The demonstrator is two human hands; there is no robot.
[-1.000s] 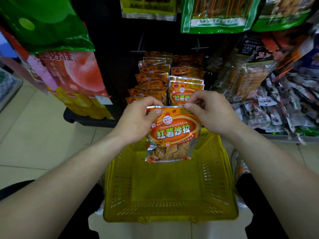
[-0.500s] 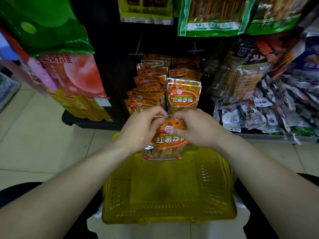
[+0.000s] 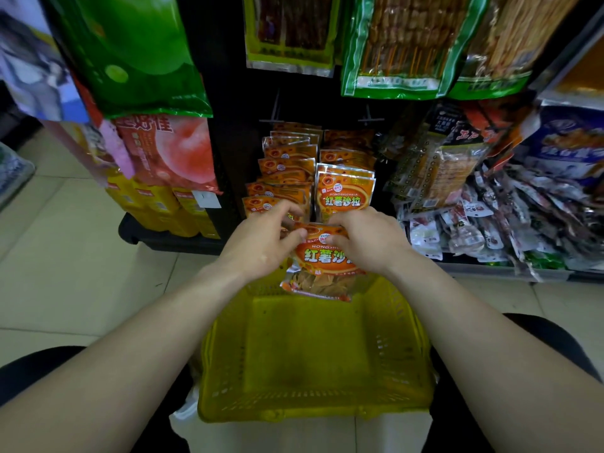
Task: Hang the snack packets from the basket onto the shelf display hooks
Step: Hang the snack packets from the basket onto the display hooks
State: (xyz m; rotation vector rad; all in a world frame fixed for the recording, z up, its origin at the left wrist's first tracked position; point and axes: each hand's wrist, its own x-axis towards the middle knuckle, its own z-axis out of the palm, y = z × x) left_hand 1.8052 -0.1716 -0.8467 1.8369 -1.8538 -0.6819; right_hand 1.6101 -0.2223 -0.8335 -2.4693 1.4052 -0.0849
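Now, both hands' fingers curled, left hand (image 3: 261, 246) & right hand (image 3: 369, 243) pinching orange packet (image 3: 323, 266) top

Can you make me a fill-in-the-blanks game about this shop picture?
1. The left hand and right hand pinch the top of one ____ snack packet.
2. The basket under it is ____ in colour.
3. The hanging packets of the same kind sit in ____ side-by-side stacks.

Missing words: orange; yellow; two.
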